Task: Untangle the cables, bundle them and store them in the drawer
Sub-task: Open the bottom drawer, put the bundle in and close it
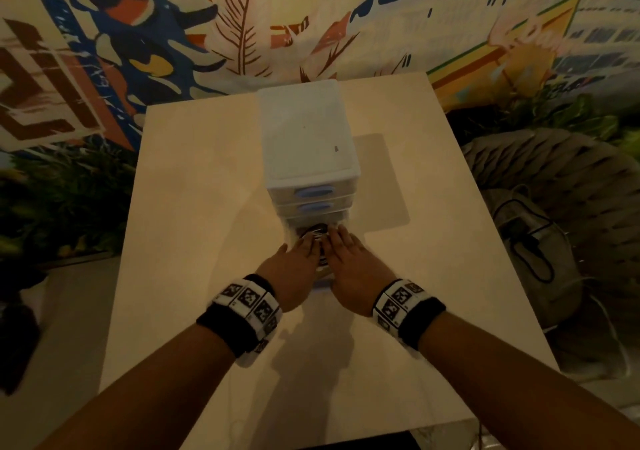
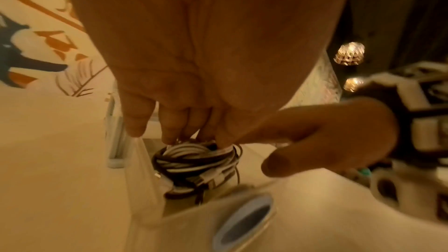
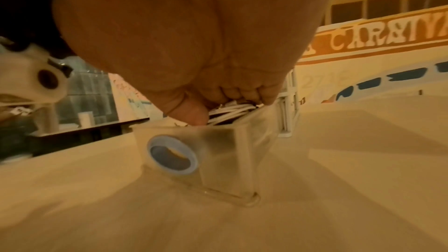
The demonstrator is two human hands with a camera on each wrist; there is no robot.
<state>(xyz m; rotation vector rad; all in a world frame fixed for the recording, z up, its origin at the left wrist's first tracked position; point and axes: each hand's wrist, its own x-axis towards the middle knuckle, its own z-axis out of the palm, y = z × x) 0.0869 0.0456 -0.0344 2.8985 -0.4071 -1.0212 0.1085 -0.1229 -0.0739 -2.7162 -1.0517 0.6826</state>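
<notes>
A coiled bundle of black and white cables [image 1: 317, 235] [image 2: 196, 162] lies in the pulled-out bottom drawer [image 2: 145, 179] [image 3: 218, 150] of a small translucent drawer unit [image 1: 308, 144] with blue handles. My left hand [image 1: 304, 247] [image 2: 169, 131] hangs over the drawer, its straight fingers touching the top of the coil. My right hand [image 1: 341, 243] [image 3: 232, 99] lies beside it on the bundle's right part, fingers down on the white strands [image 3: 230, 112] and thumb at the drawer's front rim. The hands hide most of the drawer in the head view.
The unit stands on a pale table [image 1: 207, 207], on a thin mat [image 1: 384, 179]. Its two upper drawers [image 1: 313, 193] are closed. A grey bag with a black cord [image 1: 533, 241] lies on the floor to the right, plants [image 1: 52, 207] to the left, a mural wall behind.
</notes>
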